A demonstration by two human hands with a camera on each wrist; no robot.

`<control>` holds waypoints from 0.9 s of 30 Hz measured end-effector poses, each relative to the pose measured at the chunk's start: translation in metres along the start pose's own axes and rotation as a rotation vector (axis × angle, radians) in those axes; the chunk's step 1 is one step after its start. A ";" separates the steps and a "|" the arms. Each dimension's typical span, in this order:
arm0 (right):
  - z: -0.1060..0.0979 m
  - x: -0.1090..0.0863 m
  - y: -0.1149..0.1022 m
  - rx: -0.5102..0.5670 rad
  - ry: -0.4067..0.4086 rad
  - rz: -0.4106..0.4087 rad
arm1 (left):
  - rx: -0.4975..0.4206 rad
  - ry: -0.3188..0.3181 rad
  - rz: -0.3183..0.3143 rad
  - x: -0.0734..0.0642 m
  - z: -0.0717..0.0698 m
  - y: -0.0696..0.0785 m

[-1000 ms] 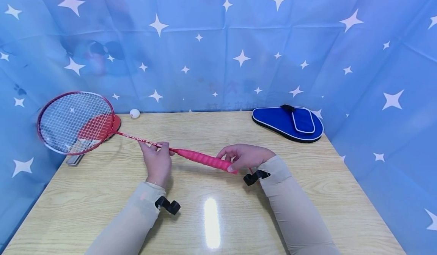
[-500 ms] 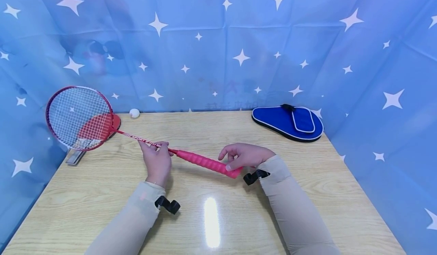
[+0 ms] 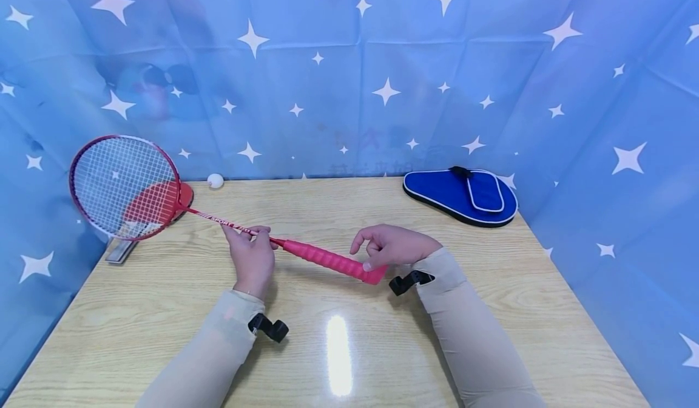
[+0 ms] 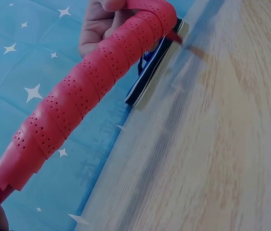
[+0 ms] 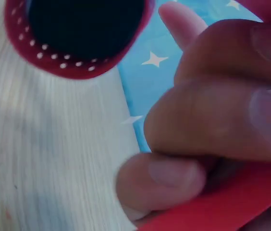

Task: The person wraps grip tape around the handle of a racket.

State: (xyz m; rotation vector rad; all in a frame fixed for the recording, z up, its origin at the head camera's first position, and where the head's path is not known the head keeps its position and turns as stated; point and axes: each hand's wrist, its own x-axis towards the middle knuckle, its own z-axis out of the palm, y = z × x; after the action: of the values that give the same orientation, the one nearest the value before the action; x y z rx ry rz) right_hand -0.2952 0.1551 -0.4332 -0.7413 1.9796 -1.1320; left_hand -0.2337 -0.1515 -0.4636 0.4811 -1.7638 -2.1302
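A red badminton racket [image 3: 215, 218] slants across the table, its strung head at the left and its handle toward the right. The left hand [image 3: 252, 262] pinches the thin shaft just beyond the handle. Perforated pinkish-red grip tape [image 4: 78, 96] winds in overlapping turns around the handle. At the butt end is the right hand [image 3: 401, 245], thumb on the tape and index finger raised and bent. In the right wrist view, that hand's curled fingers [image 5: 212, 118] hold a loose strip of the tape [image 5: 231, 202], and the dark butt end [image 5: 85, 29] shows inside a ring of tape.
A red table tennis paddle [image 3: 187, 197] lies behind the racket head, with a white ball [image 3: 215, 181] near it. At the back right lies a blue paddle case [image 3: 459, 195]. A starred blue curtain [image 3: 338, 92] borders the wooden table [image 3: 295, 347].
The racket has turned about its length, and its head stands slightly higher. The butt has dipped a little, and the right hand's fingers have lifted slightly. The left hand stays in place.
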 end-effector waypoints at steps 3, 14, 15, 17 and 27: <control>-0.001 -0.002 -0.001 0.024 0.004 -0.001 | -0.005 -0.003 0.002 0.000 0.000 0.000; 0.002 -0.004 -0.005 0.008 0.005 0.050 | -0.002 -0.004 -0.004 0.003 -0.002 -0.002; 0.002 -0.004 -0.006 0.004 0.003 0.056 | -0.003 -0.004 -0.003 0.002 -0.001 -0.002; 0.002 -0.005 -0.007 -0.013 0.005 0.057 | 0.000 -0.007 -0.005 0.002 -0.001 -0.001; 0.005 -0.006 -0.014 -0.066 0.008 -0.058 | -0.025 -0.004 0.025 0.003 -0.001 -0.002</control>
State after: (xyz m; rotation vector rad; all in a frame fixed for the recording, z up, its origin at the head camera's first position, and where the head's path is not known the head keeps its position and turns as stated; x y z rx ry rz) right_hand -0.2867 0.1511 -0.4209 -0.8346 2.0222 -1.1100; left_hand -0.2360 -0.1540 -0.4658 0.4468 -1.7344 -2.1345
